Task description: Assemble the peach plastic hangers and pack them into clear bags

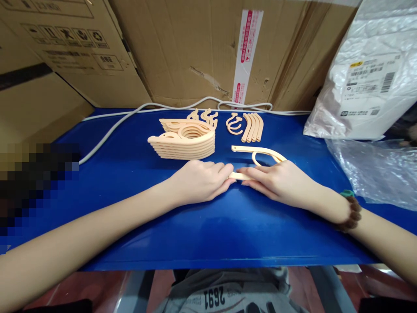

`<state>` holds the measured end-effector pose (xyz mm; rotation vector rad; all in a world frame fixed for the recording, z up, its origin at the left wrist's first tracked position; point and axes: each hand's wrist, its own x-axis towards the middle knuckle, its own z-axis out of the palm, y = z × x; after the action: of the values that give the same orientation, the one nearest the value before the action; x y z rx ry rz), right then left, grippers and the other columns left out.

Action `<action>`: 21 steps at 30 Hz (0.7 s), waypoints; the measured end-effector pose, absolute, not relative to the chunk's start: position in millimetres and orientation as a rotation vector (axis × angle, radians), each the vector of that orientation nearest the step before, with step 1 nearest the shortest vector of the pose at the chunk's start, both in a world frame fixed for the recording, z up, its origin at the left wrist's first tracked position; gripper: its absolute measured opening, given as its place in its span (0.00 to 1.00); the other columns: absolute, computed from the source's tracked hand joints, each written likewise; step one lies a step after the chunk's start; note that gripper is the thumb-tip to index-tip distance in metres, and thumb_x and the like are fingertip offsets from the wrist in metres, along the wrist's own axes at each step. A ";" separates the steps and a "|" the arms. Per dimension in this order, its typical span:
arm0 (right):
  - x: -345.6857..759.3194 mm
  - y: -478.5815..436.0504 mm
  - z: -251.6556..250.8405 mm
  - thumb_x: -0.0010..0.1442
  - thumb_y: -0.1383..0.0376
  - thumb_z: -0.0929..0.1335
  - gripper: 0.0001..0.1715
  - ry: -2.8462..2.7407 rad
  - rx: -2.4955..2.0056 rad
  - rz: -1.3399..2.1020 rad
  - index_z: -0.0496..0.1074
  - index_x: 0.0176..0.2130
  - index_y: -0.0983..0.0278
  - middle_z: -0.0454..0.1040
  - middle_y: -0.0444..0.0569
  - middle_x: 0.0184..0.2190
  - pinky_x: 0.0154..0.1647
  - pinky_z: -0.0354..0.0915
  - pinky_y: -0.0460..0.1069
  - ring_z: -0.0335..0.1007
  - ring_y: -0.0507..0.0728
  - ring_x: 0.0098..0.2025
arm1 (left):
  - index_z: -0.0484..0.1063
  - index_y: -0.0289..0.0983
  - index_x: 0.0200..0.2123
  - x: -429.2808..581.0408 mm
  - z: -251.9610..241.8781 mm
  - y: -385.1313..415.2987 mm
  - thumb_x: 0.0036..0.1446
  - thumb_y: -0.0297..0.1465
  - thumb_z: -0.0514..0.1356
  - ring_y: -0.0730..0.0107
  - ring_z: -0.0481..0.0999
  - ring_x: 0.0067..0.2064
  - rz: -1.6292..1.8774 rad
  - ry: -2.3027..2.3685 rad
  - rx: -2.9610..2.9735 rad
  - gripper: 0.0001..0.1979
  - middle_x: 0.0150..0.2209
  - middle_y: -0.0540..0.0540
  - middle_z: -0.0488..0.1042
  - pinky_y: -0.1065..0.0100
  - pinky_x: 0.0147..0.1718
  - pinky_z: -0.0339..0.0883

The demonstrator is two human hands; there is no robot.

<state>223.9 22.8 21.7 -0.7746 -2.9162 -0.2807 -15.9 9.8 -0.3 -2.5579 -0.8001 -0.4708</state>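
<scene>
My left hand is closed, fingertips pinching one end of a cream plastic hanger part. From the other side my right hand grips the same part, and only a short length shows between the hands. Just behind my right hand is a cream hanger arm with a curved loop below it; whether it joins the held part I cannot tell. A stack of cream hanger pieces sits beyond my left hand. To its right are several slim curved strips and some loose hooks.
Blue table under everything. Cardboard boxes stand along the back, with a white cable in front. At right are a white shipping bag and clear plastic wrap. More small hooks lie behind the stack.
</scene>
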 end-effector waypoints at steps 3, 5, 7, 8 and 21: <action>224.9 23.6 21.3 0.73 0.58 0.56 0.22 -2.892 -0.720 -0.313 0.72 0.52 0.66 0.81 0.50 0.33 0.29 0.59 0.48 0.75 0.54 0.28 | 0.63 0.37 0.33 -15.8 -0.5 9.2 0.71 0.34 0.45 0.68 0.74 0.23 -0.453 -0.819 -2.558 0.15 0.23 0.51 0.71 0.67 0.18 0.49; 225.7 24.4 21.9 0.73 0.57 0.56 0.23 -2.885 -0.701 -0.292 0.72 0.52 0.65 0.81 0.50 0.32 0.30 0.61 0.48 0.75 0.54 0.29 | 0.63 0.37 0.33 -15.5 -0.6 8.7 0.71 0.34 0.44 0.68 0.74 0.22 -0.448 -0.826 -2.560 0.15 0.23 0.51 0.71 0.67 0.18 0.49; 226.4 25.1 23.2 0.73 0.55 0.56 0.24 -2.872 -0.696 -0.257 0.73 0.51 0.65 0.81 0.50 0.32 0.32 0.62 0.47 0.76 0.54 0.30 | 0.63 0.37 0.33 -15.4 -0.6 8.3 0.71 0.34 0.44 0.69 0.74 0.22 -0.447 -0.832 -2.560 0.15 0.23 0.51 0.71 0.67 0.18 0.48; 226.7 25.4 24.1 0.72 0.55 0.57 0.24 -2.856 -0.692 -0.248 0.74 0.50 0.65 0.81 0.50 0.32 0.33 0.63 0.47 0.76 0.54 0.32 | 0.64 0.37 0.34 -15.4 -0.5 8.2 0.71 0.34 0.44 0.69 0.74 0.22 -0.447 -0.838 -2.557 0.15 0.24 0.51 0.71 0.67 0.18 0.48; 233.3 34.9 40.3 0.70 0.60 0.60 0.18 -2.590 -0.992 -0.455 0.75 0.36 0.64 0.76 0.53 0.40 0.40 0.62 0.52 0.66 0.58 0.39 | 0.66 0.36 0.31 -16.9 3.3 7.9 0.69 0.33 0.48 0.70 0.73 0.22 -0.473 -0.833 -2.458 0.14 0.23 0.51 0.71 0.67 0.18 0.49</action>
<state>233.3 34.9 40.3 -0.9918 -2.5895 -0.4546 -16.9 7.9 3.3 -2.4581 -0.8335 -0.4727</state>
